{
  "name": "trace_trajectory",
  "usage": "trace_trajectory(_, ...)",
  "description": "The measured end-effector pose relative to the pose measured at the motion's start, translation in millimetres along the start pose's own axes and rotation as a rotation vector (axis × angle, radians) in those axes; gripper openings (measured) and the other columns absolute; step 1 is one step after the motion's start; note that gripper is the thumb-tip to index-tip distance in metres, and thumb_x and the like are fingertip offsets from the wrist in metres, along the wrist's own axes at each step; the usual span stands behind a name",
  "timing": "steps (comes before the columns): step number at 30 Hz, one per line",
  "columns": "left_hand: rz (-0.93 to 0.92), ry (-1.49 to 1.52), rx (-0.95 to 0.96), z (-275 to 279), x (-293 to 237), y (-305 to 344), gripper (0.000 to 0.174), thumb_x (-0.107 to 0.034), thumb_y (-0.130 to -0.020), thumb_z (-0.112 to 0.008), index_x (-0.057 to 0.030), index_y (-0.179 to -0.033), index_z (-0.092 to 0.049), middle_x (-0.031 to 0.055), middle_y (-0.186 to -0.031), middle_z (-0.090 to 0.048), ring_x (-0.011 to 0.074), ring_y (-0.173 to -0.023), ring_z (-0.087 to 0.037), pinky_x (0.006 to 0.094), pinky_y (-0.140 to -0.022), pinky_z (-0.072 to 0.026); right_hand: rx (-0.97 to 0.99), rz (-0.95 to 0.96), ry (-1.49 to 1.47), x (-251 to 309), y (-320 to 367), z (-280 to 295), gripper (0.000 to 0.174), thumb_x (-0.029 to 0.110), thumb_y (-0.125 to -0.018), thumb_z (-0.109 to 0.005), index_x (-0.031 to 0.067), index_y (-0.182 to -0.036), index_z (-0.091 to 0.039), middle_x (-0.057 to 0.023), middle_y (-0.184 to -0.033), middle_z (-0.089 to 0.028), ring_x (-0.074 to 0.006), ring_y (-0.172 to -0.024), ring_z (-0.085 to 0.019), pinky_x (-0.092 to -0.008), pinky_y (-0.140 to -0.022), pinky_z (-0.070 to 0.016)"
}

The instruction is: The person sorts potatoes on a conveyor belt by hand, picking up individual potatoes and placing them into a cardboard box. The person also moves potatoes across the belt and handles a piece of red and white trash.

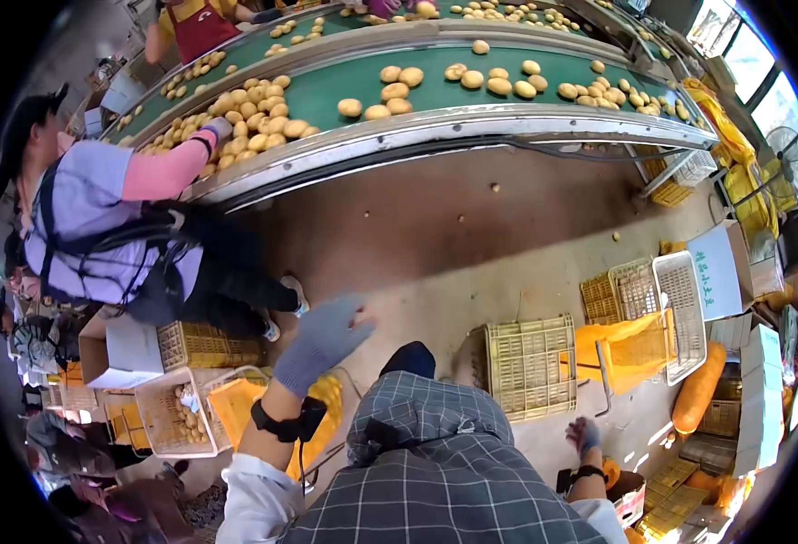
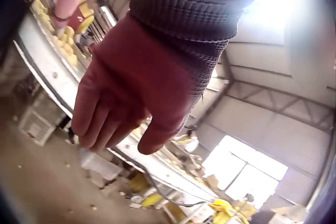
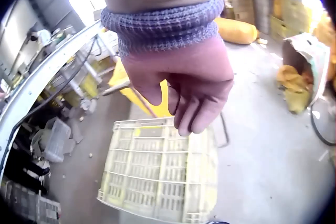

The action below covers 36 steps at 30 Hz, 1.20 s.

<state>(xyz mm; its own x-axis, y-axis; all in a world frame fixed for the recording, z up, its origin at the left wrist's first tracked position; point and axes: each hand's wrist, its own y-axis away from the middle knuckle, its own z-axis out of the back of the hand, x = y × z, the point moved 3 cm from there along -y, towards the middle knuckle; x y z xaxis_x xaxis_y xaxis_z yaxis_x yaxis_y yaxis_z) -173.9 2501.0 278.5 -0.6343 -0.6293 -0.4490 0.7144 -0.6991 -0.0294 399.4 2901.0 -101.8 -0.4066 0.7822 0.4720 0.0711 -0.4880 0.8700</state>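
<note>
My left hand [image 1: 325, 340], in a knitted grey glove, hangs over the floor between me and the conveyor. Seen from the left wrist, the glove's coated palm side [image 2: 142, 77] has loosely bent fingers and holds nothing. Low on my other side, my right hand [image 1: 584, 435] hangs beside the yellow plastic crate [image 1: 533, 367]. In the right wrist view its gloved fingers [image 3: 197, 111] curl loosely without an object and overlap the crate's edge. Potatoes [image 1: 399, 82] lie on the green conveyor belt [image 1: 317, 91] ahead.
A metal rail [image 1: 471, 122] borders the belt. At the left, another person [image 1: 118, 199] reaches into the piled potatoes. An orange mesh bag [image 1: 630, 343] on a metal frame and a white crate [image 1: 680, 317] stand at right. Another white crate [image 1: 168, 422] holds potatoes at left.
</note>
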Motion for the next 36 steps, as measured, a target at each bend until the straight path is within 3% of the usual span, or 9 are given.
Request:
trace_trajectory(2,0.136,0.028,-0.101,-17,42,-10,0.034,-0.032,-0.090,-0.072,-0.0046,-0.111,-0.067,0.0162,-0.093,-0.070,0.0349,-0.085,-0.069,0.0417,-0.075,-0.0547,0.002,0.193,-0.023,87,13,-56,0.013,0.026,-0.097,-0.056,0.0160,-0.088,-0.057,-0.0057,-0.083,-0.066,-0.0195,-0.064,-0.064,-0.0344,-0.053,-0.0525)
trace_trajectory(3,0.172,0.039,-0.155,-21,61,-22,0.036,-0.033,-0.090,-0.072,-0.0058,-0.113,-0.068,0.0169,-0.101,-0.071,0.0358,-0.089,-0.070,0.0432,-0.079,-0.0556,0.287,0.088,-0.216,108,-38,-55,0.013,0.025,-0.098,-0.059,0.0136,-0.104,-0.061,-0.0058,-0.084,-0.067,-0.0185,-0.065,-0.064,-0.0338,-0.055,-0.0548)
trace_trajectory(5,0.287,0.186,-0.266,-39,127,-80,0.034,-0.025,-0.091,-0.074,-0.0030,-0.115,-0.066,0.0161,-0.102,-0.071,0.0297,-0.091,-0.071,0.0409,-0.080,-0.0560,0.071,0.368,0.048,226,14,-155,0.023,0.027,-0.098,-0.063,0.0119,-0.116,-0.064,-0.0079,-0.091,-0.072,-0.0175,-0.070,-0.068,-0.0319,-0.059,-0.0564)
trace_trajectory(8,0.222,0.165,-0.391,-40,162,-169,0.037,-0.026,-0.095,-0.072,-0.0006,-0.121,-0.064,0.0164,-0.115,-0.068,0.0318,-0.105,-0.067,0.0402,-0.092,-0.0534,0.134,0.543,0.089,284,14,-231,0.025,0.025,-0.101,-0.062,0.0093,-0.120,-0.063,-0.0096,-0.100,-0.073,-0.0163,-0.077,-0.069,-0.0289,-0.068,-0.0558)
trace_trajectory(14,-0.100,-0.011,-0.361,-52,69,-393,0.046,-0.025,-0.096,-0.069,0.0022,-0.132,-0.058,0.0263,-0.135,-0.056,0.0420,-0.124,-0.056,0.0464,-0.105,-0.0461,0.077,0.730,0.519,352,47,-328,0.025,0.023,-0.100,-0.065,0.0028,-0.115,-0.066,-0.0060,-0.094,-0.069,-0.0135,-0.082,-0.065,-0.0295,-0.077,-0.0533)
trace_trajectory(22,-0.165,-0.138,-0.169,-184,-13,-574,0.079,-0.045,-0.095,-0.067,-0.0008,-0.154,-0.038,0.0341,-0.155,-0.036,0.0520,-0.143,-0.036,0.0561,-0.119,-0.0290,-0.088,0.913,0.420,457,-10,-322,0.026,0.024,-0.100,-0.065,0.0056,-0.118,-0.066,-0.0061,-0.097,-0.071,-0.0142,-0.087,-0.067,-0.0290,-0.081,-0.0541)
trace_trajectory(23,-0.076,-0.335,-0.035,-180,-57,-588,0.082,-0.047,-0.097,-0.064,-0.0040,-0.158,-0.032,0.0323,-0.159,-0.033,0.0541,-0.146,-0.030,0.0564,-0.121,-0.0257,-0.083,0.916,0.431,482,-13,-317,0.027,0.024,-0.100,-0.065,0.0055,-0.119,-0.065,-0.0072,-0.098,-0.072,-0.0151,-0.088,-0.067,-0.0296,-0.082,-0.0541)
trace_trajectory(27,-0.297,0.041,0.013,-243,-140,-658,0.081,-0.051,-0.099,-0.059,-0.0084,-0.161,-0.029,0.0310,-0.161,-0.030,0.0544,-0.147,-0.028,0.0615,-0.120,-0.0229,-0.014,0.945,0.502,571,-52,-281,0.029,0.024,-0.099,-0.065,0.0053,-0.121,-0.065,-0.0110,-0.102,-0.072,-0.0188,-0.093,-0.069,-0.0319,-0.085,-0.0539)
trace_trajectory(36,-0.104,-0.301,0.122,-342,-322,-803,0.094,-0.071,-0.093,-0.051,-0.0079,-0.160,-0.032,0.0355,-0.165,-0.012,0.0553,-0.153,-0.008,0.0696,-0.120,-0.0006,0.060,0.906,0.465,735,-117,-174,0.034,0.029,-0.098,-0.063,0.0063,-0.123,-0.066,-0.0154,-0.102,-0.073,-0.0263,-0.093,-0.071,-0.0366,-0.083,-0.0551)
